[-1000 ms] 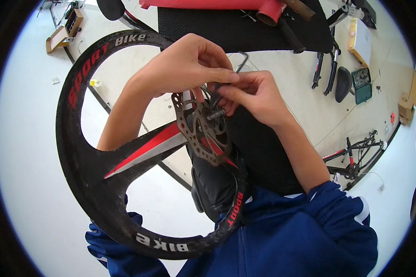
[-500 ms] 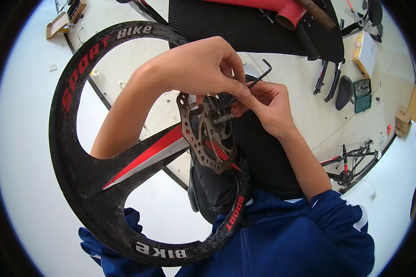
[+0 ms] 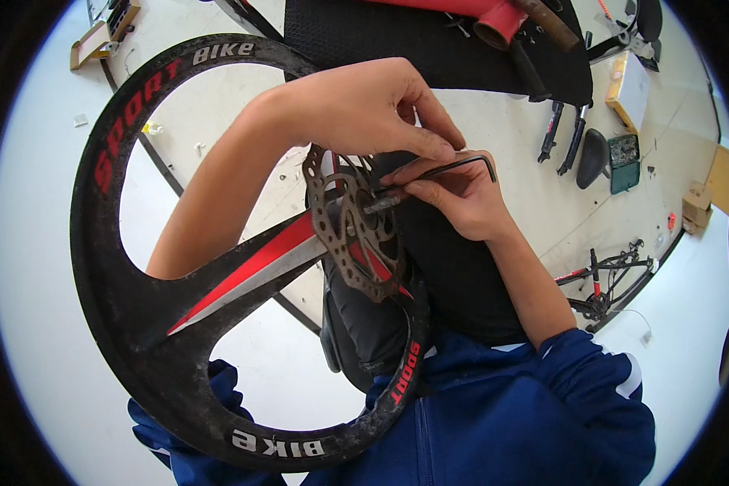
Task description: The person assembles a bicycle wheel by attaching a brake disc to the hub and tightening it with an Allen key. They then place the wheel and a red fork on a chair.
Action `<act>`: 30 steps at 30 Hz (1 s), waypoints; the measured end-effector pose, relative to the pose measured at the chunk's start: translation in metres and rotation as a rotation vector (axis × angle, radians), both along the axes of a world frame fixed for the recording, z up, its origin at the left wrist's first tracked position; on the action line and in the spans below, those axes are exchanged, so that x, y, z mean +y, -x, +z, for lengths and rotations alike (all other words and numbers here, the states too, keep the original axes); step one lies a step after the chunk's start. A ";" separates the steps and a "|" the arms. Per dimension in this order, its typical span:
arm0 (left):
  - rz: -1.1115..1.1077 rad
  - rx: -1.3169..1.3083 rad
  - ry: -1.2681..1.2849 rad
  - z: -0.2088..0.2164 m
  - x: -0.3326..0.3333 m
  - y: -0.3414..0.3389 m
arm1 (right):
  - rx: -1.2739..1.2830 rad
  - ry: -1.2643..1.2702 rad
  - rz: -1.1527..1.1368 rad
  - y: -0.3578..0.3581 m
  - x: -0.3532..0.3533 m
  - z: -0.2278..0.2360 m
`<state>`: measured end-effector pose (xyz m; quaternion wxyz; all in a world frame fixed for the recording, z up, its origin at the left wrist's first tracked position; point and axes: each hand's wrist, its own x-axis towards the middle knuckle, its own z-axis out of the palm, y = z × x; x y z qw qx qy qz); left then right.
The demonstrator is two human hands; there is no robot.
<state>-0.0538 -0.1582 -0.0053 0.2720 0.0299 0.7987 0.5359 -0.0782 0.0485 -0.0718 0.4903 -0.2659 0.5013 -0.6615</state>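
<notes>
A black three-spoke bicycle wheel (image 3: pixel 109 316) with red and silver accents leans across my lap. Its perforated brake disc (image 3: pixel 322 215) faces right, and a threaded axle (image 3: pixel 381 202) sticks out from the hub. My right hand (image 3: pixel 466 198) pinches a black L-shaped hex key (image 3: pixel 452 166) between thumb and fingers; the long arm points toward the disc and the bent end lies to the right. Through the gap between the spokes comes my left arm, with my left hand (image 3: pixel 373 109) over the disc. Its thumb and fingertips come together by the key; what they grip is hidden.
Ahead stands a black-topped table (image 3: pixel 373 49) bearing a red bicycle frame (image 3: pixel 498 24). On the floor to the right lie a fork (image 3: pixel 563 138), a saddle (image 3: pixel 594 158), a green tool case (image 3: pixel 625 166), cardboard boxes (image 3: pixel 698 206) and another bicycle frame (image 3: pixel 599 283).
The hex key has swung clockwise, its bent end moving from upper middle down to the right. My left fingertips have shifted right, and the wheel has moved slightly left in view.
</notes>
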 end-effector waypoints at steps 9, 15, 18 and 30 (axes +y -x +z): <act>-0.114 0.178 0.042 0.011 0.021 0.015 | 0.083 0.039 0.016 -0.001 -0.005 0.005; 0.016 0.118 0.097 0.017 0.019 0.012 | 0.055 -0.100 -0.064 -0.008 -0.008 0.009; 0.081 0.097 0.105 0.012 0.019 0.011 | 0.053 -0.140 -0.099 -0.009 -0.009 0.011; -0.084 -0.012 -0.030 0.012 0.015 0.005 | -0.028 0.035 -0.029 -0.009 -0.005 -0.002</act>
